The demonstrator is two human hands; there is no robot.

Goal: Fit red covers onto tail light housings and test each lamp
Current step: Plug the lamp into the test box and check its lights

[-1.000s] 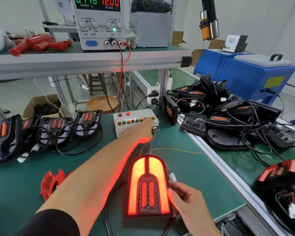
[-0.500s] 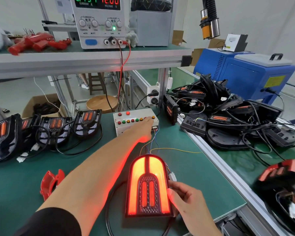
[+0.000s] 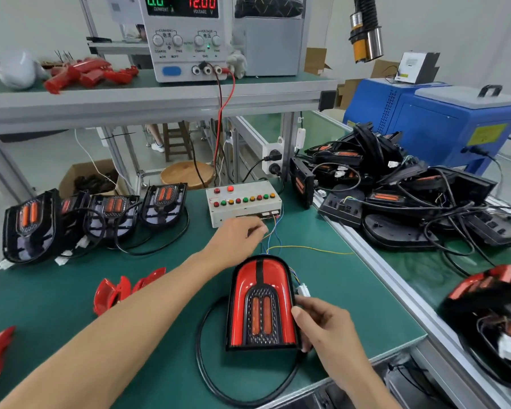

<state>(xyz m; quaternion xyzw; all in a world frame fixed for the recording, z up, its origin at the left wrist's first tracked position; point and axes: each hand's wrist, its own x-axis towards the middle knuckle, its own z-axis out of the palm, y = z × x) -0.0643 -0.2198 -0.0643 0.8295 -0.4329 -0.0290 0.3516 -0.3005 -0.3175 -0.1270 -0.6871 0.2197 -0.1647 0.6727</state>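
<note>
The green-matted desk (image 3: 71, 335) carries everything, its near and left edges cut off by the frame. At the right, a heap of black tail light housings and tangled cables (image 3: 396, 196) sprawls over the neighbouring surface; individual units in it are hard to separate. A row of uncovered black housings with orange inserts (image 3: 101, 214) leans along the left back of the desk. Behind them, on the shelf, the grey bench power supply (image 3: 189, 39) shows 12.00 volts, and its current reading is cropped at the top.

The arched tail light with its red cover fitted (image 3: 261, 305) lies flat at the desk's near centre, unlit, a black cable looping out below it. The right hand (image 3: 325, 329) grasps its right edge, thumb on the red face and fingers curled around the side, their tips hidden beneath. The left hand (image 3: 239, 237) hangs just in front of the white button box with coloured push-buttons (image 3: 244, 203), fingers loosely curled and blurred, holding nothing. Loose red plastic covers (image 3: 121, 290) lie left of the forearm, partly hidden behind it.
</note>
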